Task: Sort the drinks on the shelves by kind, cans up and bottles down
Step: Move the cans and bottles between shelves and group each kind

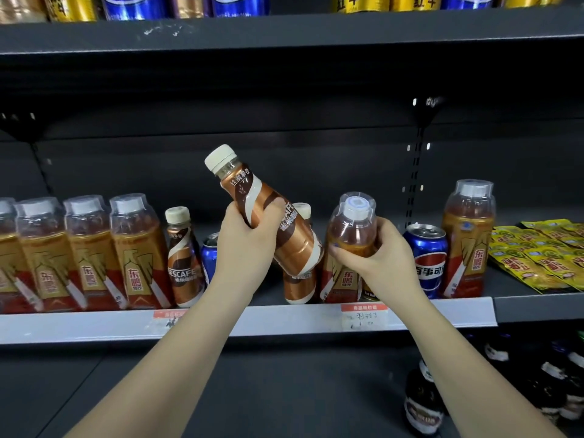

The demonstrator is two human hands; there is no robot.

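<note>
My left hand [245, 245] grips a brown Nescafe coffee bottle [268, 210] with a cream cap, lifted off the middle shelf [94, 324] and tilted left. My right hand [376, 254] grips the shoulder of an amber energy-drink bottle [350, 235] that stands upright on the shelf. Behind the tilted bottle stands another coffee bottle [298, 286], mostly hidden. A blue Pepsi can [428, 259] stands just right of my right hand. Another blue can [210, 254] peeks out left of my left hand.
A row of amber energy-drink bottles [88, 251] and one coffee bottle [183, 257] fill the shelf's left. One more amber bottle [467, 238] and yellow sachets [543, 254] sit at right. Gold and blue cans [132, 6] line the top shelf. Dark bottles [422, 403] stand below.
</note>
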